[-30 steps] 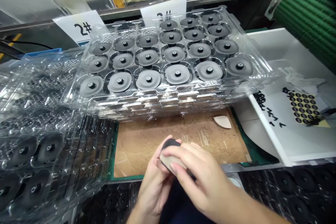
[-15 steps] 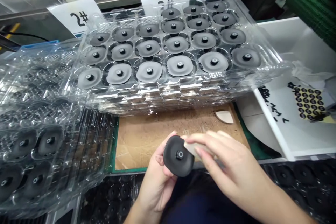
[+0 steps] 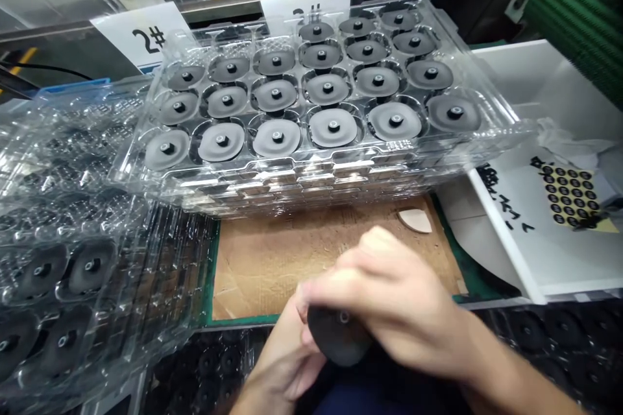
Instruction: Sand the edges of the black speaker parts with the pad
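Note:
A round black rubber disc with a small centre hub sits between both hands, low in the middle of the view. My left hand grips it from below and the left. My right hand lies curled over its top, and its fingers press on the disc; whether the pale piece seen earlier is still under them is hidden. Both hands hover over the near edge of a brown cardboard pad. Behind the pad stands a stack of clear plastic trays, its top tray filled with several grey discs.
More clear trays holding black discs are piled at the left. A white box with a sheet of black dot stickers stands at the right. A pale wedge-shaped piece lies on the pad. Paper labels marked 2# stand behind.
The disc was held up face-on half a second ago; now both hands have dropped slightly and my right hand has closed over its top, covering most of it.

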A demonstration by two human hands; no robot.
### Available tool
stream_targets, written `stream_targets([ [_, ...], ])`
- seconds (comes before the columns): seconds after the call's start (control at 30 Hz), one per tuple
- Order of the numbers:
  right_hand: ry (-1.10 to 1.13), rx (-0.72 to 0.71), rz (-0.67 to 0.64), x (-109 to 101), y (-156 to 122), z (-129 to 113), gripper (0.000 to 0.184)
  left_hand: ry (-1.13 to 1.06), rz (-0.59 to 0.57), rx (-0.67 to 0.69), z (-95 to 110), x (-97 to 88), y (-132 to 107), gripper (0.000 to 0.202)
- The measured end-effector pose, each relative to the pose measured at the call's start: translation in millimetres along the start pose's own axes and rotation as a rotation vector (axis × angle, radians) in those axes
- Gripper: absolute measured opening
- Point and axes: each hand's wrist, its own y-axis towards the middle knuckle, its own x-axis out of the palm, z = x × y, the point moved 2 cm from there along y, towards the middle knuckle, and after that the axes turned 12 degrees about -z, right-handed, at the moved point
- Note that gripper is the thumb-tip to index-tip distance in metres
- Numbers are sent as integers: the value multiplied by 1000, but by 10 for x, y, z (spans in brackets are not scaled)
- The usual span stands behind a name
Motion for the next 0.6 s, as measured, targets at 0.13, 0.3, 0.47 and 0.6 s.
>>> stream_targets([
  [0.13, 159, 443, 236, -51, -185, 415, 20, -108, -90, -3, 32, 22, 0, 51],
  [0.3, 465, 682, 81, 283, -550, 647, 25, -152, -118, 11, 47, -20, -1, 47],
  [0.47, 606, 755, -4, 612, -699, 681, 28, -155, -119, 18, 41, -61, 6, 44],
  [0.6, 562, 760, 87, 516, -648, 716, 28, -126, -117, 8, 62, -30, 21, 43],
])
